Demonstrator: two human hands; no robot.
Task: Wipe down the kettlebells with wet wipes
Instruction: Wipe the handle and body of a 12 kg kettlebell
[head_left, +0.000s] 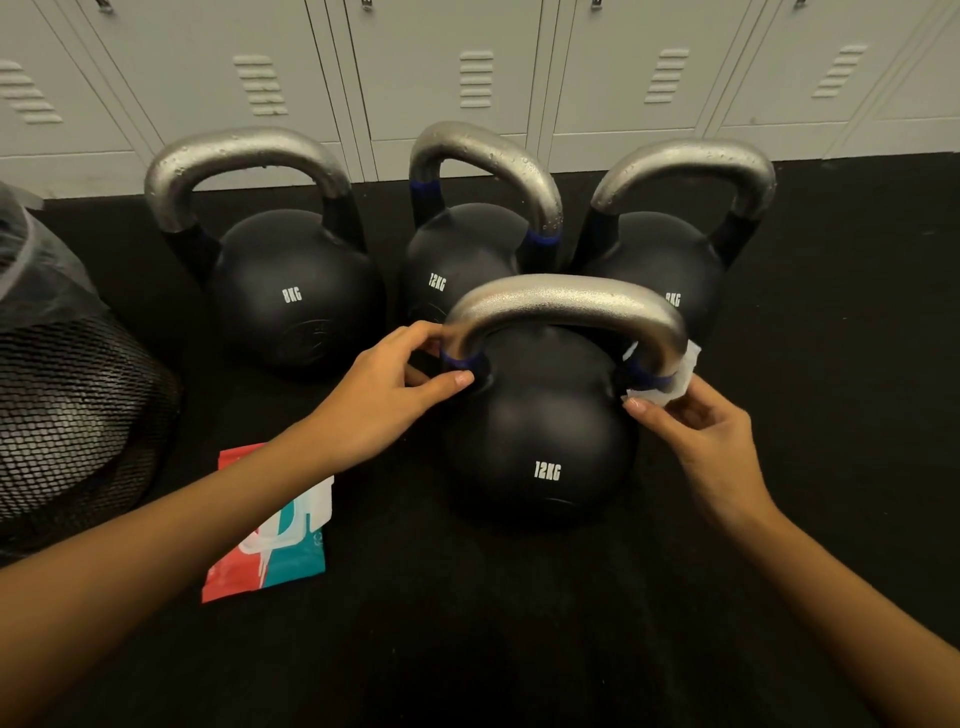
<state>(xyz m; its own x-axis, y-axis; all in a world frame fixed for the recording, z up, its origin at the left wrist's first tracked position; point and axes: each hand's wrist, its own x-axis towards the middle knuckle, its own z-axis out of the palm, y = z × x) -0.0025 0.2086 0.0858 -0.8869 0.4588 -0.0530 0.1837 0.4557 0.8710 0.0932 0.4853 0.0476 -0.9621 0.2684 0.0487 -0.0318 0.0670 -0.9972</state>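
White wipe (670, 382) material was pinched in your right hand (701, 431), thumb and fingers curled round it, and it was wrapped against the right leg of the handle of the nearest kettlebell (540, 431), over the blue band where the steel meets the black body. Your left hand (387, 387) gripped the opposite, left leg of the same handle: the fingers curled over the outer side and the thumb lay along the base near the blue band. Both hands were therefore closed on something, one on the wipe and one on the handle.

Black flooring (519, 623) carried everything in view. Grey lockers (467, 78) with louvred vents ran along the back. The nearest kettlebell, marked 12KG, stood upright between your two hands. Three more stood behind it in a row: an 8KG kettlebell (291, 291) at left, a second 12KG kettlebell (462, 244) in the middle, and a right kettlebell (670, 260) partly hidden by the near handle. Droplets showed on the steel handles of the rear three.

A red, white and teal wipes packet (280, 540) lay flat on the floor beneath your left forearm, near the front kettlebell but apart from it. A black mesh bin (67, 415) with a plastic liner stood at the far left.
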